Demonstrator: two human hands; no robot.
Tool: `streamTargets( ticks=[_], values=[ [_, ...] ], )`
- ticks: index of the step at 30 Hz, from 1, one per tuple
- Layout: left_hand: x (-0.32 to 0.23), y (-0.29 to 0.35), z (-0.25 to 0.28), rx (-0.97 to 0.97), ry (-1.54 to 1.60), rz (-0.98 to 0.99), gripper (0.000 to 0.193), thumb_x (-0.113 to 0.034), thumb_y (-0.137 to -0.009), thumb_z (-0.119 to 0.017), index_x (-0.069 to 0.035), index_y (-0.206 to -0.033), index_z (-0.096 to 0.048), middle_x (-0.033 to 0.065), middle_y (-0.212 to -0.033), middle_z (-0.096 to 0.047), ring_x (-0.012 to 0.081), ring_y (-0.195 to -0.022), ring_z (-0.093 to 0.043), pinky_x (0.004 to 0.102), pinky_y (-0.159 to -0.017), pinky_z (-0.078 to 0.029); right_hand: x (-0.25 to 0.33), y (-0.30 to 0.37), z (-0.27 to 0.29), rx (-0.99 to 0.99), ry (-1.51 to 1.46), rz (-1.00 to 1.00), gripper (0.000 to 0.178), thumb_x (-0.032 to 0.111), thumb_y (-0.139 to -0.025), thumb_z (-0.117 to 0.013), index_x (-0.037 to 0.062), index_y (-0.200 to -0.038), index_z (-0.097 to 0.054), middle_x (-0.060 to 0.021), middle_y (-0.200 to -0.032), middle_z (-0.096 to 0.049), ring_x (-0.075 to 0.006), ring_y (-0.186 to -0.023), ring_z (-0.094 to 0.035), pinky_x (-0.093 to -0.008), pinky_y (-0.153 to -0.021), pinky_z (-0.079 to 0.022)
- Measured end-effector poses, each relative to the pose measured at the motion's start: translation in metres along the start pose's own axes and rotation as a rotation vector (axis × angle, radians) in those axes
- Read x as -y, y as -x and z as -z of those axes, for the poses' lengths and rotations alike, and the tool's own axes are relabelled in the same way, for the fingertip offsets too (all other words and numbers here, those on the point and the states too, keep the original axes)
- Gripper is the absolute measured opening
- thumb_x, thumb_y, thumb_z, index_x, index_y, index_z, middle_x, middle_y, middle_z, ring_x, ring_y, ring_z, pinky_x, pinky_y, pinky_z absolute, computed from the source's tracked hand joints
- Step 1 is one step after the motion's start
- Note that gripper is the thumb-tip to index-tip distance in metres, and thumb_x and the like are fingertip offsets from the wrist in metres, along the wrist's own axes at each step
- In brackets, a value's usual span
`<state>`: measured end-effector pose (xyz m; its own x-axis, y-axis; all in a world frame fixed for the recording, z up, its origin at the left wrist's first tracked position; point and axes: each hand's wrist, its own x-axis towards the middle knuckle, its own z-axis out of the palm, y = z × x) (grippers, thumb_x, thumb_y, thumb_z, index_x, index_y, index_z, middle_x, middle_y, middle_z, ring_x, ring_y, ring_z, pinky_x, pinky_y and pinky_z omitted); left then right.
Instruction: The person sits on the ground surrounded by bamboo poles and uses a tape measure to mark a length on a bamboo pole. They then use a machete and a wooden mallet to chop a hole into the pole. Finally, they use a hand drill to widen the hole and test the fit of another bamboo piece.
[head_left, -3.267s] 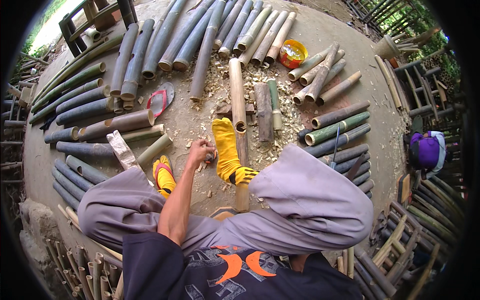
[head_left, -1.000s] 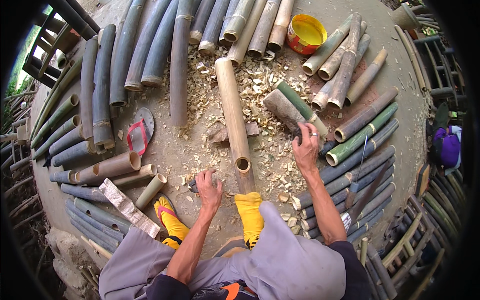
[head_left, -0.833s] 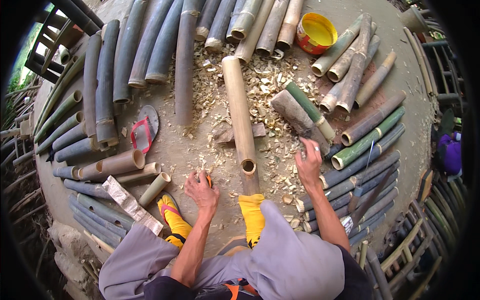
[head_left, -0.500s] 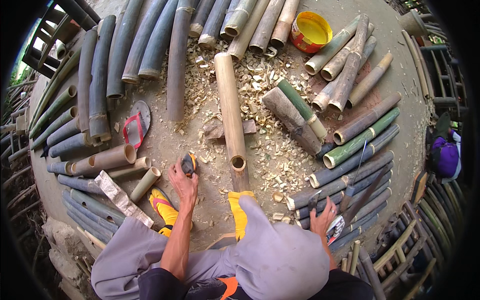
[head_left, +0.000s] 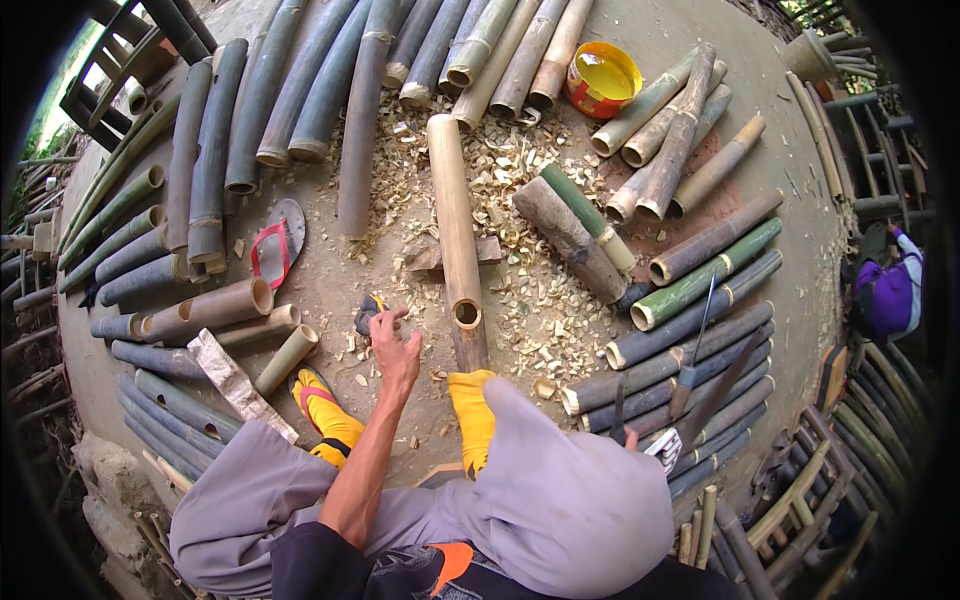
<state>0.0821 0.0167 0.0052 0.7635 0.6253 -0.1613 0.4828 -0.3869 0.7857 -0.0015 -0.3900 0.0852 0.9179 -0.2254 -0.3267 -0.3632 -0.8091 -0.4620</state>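
Observation:
My left hand is over the ground left of the pale bamboo tube, its fingers apart and holding nothing. Just beyond the fingertips lies a small black and orange object, shaped like a tape measure. The scraped bamboo tube points away from me, its near open end by my yellow-socked foot and its middle across a wooden block. Mostly hidden behind my knee, my right hand grips a dark-bladed knife, blade upward.
Bamboo lengths lie in rows on both sides and at the far side. A saw rests on the right-hand row. Pale shavings cover the ground around a log. A yellow bucket and a sandal lie farther off.
My left hand has let go of the black and orange object and shifted right and slightly nearer. My right hand has lifted the knife and drawn back behind the knee. The view has shifted slightly.

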Motion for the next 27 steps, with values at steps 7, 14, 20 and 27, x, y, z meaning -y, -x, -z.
streamTargets(
  ticks=[7,14,20,27],
  values=[
    [0.019,0.004,0.013,-0.043,0.027,0.055,0.033,-0.002,-0.069,-0.062,-0.003,-0.102,-0.062,0.0093,-0.092,-0.051,0.0195,-0.079,-0.054,0.0314,-0.072,-0.049,0.185,-0.163,0.037,0.173,-0.740,0.134,0.066,0.004,-0.068,-0.064,0.0031,-0.126,-0.033,-0.0118,-0.085,-0.057,-0.0169,-0.062,-0.057,-0.0282,-0.053,-0.049],
    [0.017,-0.004,0.012,-0.059,0.163,0.105,0.029,0.003,-0.073,-0.058,0.000,-0.102,-0.061,0.0071,-0.092,-0.053,0.0150,-0.076,-0.056,0.0263,-0.068,-0.050,0.313,-0.427,0.045,0.195,-0.783,0.267,0.044,0.012,-0.082,-0.067,-0.0067,-0.119,-0.050,-0.0123,-0.073,-0.061,-0.0180,-0.050,-0.059,-0.0274,-0.044,-0.050],
    [0.008,-0.014,0.009,-0.069,0.208,0.069,0.027,0.003,-0.075,-0.058,0.001,-0.101,-0.060,0.0067,-0.093,-0.052,0.0156,-0.079,-0.057,0.0262,-0.070,-0.050,0.321,-0.534,0.025,0.183,-0.612,-0.082,0.033,0.019,-0.085,-0.068,-0.0029,-0.106,-0.055,-0.0127,-0.075,-0.060,-0.0205,-0.048,-0.059,-0.0307,-0.041,-0.053],
    [-0.027,-0.013,0.002,0.209,0.544,0.208,0.022,0.000,-0.084,-0.060,0.000,-0.106,-0.059,0.0058,-0.093,-0.062,0.0135,-0.081,-0.061,0.0263,-0.079,-0.050,0.279,-0.344,-0.010,0.208,-0.714,0.377,0.059,0.007,-0.079,-0.060,-0.0007,-0.133,-0.040,-0.0093,-0.077,-0.060,-0.0145,-0.059,-0.059,-0.0265,-0.052,-0.049]
  ],
)
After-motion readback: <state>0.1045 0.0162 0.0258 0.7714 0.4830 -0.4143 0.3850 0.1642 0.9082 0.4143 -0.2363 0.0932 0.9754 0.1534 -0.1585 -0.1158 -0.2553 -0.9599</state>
